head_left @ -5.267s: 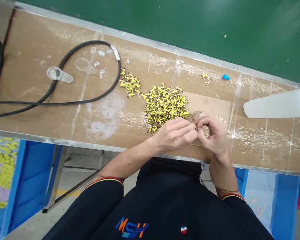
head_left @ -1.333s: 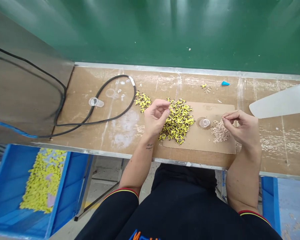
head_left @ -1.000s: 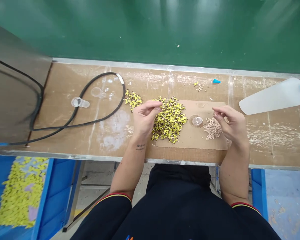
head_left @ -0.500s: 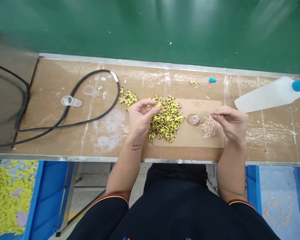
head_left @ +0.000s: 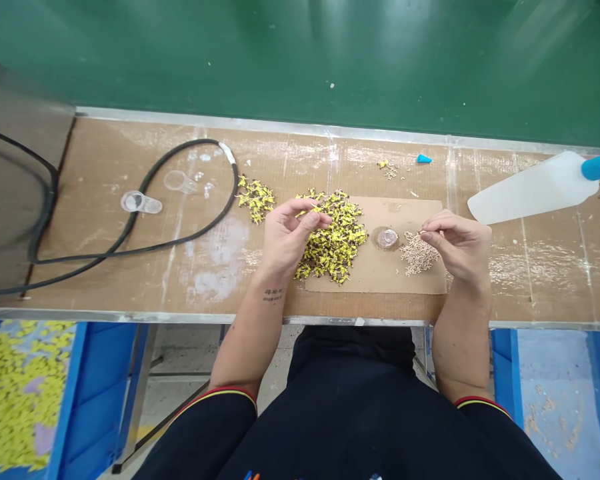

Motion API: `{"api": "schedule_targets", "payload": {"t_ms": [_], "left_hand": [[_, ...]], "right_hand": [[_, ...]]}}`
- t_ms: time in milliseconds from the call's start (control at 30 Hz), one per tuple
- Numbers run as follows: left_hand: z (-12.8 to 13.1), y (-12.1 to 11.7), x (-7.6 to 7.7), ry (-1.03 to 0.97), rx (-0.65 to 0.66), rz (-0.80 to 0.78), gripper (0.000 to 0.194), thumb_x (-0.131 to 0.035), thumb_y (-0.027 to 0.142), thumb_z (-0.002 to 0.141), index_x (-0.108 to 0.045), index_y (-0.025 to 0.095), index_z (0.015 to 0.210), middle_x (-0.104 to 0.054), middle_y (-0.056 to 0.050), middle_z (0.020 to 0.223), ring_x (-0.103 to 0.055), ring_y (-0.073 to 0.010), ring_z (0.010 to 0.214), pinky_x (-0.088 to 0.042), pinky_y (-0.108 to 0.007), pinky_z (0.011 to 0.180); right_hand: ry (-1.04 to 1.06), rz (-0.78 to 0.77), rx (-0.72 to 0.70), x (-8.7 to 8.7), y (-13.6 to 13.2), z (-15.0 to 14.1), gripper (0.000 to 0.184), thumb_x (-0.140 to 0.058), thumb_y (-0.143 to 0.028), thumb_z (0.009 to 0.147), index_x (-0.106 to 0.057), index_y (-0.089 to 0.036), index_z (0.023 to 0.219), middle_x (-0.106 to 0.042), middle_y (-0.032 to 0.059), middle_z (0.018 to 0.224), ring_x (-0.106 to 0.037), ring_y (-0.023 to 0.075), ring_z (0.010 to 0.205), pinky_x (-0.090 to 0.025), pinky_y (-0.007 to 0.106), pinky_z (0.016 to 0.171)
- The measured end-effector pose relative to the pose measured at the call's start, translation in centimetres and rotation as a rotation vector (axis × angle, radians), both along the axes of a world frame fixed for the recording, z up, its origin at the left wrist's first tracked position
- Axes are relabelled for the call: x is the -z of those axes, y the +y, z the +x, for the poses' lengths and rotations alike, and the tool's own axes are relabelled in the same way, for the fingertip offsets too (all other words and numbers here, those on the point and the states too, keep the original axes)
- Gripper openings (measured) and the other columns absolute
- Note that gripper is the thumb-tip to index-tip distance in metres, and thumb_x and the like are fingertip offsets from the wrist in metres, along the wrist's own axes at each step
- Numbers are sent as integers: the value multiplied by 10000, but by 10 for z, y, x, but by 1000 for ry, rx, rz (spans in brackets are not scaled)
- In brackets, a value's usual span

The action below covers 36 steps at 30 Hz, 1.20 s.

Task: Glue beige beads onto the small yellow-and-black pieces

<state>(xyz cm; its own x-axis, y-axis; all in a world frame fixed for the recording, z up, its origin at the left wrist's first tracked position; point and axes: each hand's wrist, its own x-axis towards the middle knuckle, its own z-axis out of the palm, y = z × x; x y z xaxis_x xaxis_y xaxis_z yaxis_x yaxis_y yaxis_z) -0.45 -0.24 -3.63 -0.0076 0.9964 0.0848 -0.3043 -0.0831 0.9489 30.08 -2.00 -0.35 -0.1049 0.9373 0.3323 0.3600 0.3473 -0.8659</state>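
My left hand (head_left: 291, 235) is closed in a pinch over the left edge of a heap of small yellow-and-dark pieces with pale ends (head_left: 336, 240). Something whitish and yellow shows by its fingertips, but whether it is held or lies behind them I cannot tell. Thumb and forefinger of my right hand (head_left: 457, 243) are pinched on what looks like a tiny beige piece, above a small pile of curved beige pieces (head_left: 418, 256). Between the hands, a small clear round dish (head_left: 385, 239) sits on a cardboard sheet (head_left: 375, 281).
A white squeeze bottle with blue cap (head_left: 535, 190) lies at the right. Behind are a blue cone tip (head_left: 423, 159) and scattered bits. A black cable (head_left: 180, 243) loops at left, by clear plastic scoops (head_left: 141, 202). Blue bins (head_left: 93, 393) stand below the table edge.
My left hand has shifted slightly right over the yellow heap, still pinched. My right hand stays nearly in place at the beige pile; the whole view has moved a little.
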Motion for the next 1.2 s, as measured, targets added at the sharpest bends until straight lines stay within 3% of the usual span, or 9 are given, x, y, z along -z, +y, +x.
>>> {"api": "schedule_targets", "payload": {"t_ms": [200, 367, 467, 733, 1200], "left_hand": [[11, -8, -7, -31, 110, 65, 355, -847, 519, 837, -669, 232, 950, -701, 5, 850, -702, -86, 643, -629, -213, 637], [15, -10, -3, -36, 182, 73, 335, -803, 482, 890, -638, 250, 1066, -656, 27, 780, -706, -99, 662, -631, -227, 660], [15, -11, 0, -28, 161, 62, 401, -813, 485, 875, -588, 292, 1145, -634, 47, 765, -689, -107, 664, -642, -248, 665], [15, -9, -1, 50, 111, 83, 330, -775, 522, 890, -581, 257, 923, -638, 20, 770, -678, -109, 681, -608, -254, 621], [13, -5, -1, 62, 37, 41, 240, -745, 427, 889, -597, 244, 933, -619, 24, 759, -652, -96, 656, -584, -253, 627]], "right_hand": [[-48, 12, -29, 3, -1, -3, 108, -759, -341, 912, -755, -288, 818, -753, 1, 759, -628, 176, 663, -513, 359, 615], [-133, 9, -36, -2, -1, -8, 186, -723, -370, 934, -736, -268, 779, -748, 0, 730, -615, 164, 625, -516, 348, 611], [-170, 10, -29, -4, -1, -9, 236, -706, -416, 941, -725, -267, 760, -752, 9, 724, -629, 175, 634, -523, 354, 613], [-329, 25, -36, -1, 3, -10, 194, -654, -360, 962, -757, -284, 815, -781, 16, 775, -653, 185, 664, -536, 357, 636], [-647, 107, -77, 3, -1, -10, 187, -622, -313, 1006, -777, -294, 903, -783, 47, 890, -683, 232, 836, -511, 387, 739]]}}
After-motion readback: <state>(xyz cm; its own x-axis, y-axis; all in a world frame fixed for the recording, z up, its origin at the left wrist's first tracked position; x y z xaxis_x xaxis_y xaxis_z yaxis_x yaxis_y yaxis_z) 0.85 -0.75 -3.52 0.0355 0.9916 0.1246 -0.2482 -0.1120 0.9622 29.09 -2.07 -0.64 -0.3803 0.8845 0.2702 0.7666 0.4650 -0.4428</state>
